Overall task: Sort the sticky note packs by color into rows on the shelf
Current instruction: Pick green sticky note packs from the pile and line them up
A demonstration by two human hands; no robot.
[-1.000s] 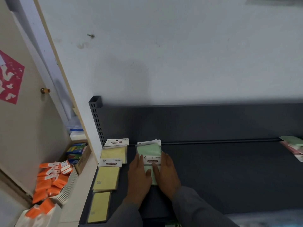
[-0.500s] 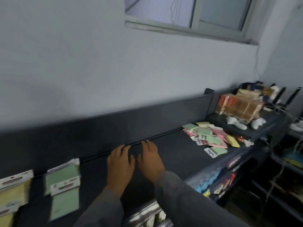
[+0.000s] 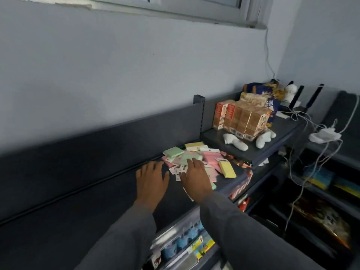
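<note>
A jumbled pile of sticky note packs (image 3: 202,158) in green, pink and yellow lies at the right end of the dark shelf (image 3: 87,207). A green pack (image 3: 173,152) sits at the pile's far left, a yellow pack (image 3: 227,168) at its near right. My right hand (image 3: 194,177) lies flat on the pile's near edge, fingers straight, over a green pack. My left hand (image 3: 152,179) hovers flat over bare shelf just left of the pile, holding nothing. The sorted rows are out of view.
A raised shelf (image 3: 253,151) to the right carries orange boxes (image 3: 241,119) and white figures (image 3: 236,143). White cables and a charger (image 3: 324,136) hang further right. Packaged goods (image 3: 185,242) fill the shelf below the front edge.
The view swung right, from the sorted yellow and green rows to the unsorted pile. Both hands left the green packs and travelled right; the right hand now rests on the pile.
</note>
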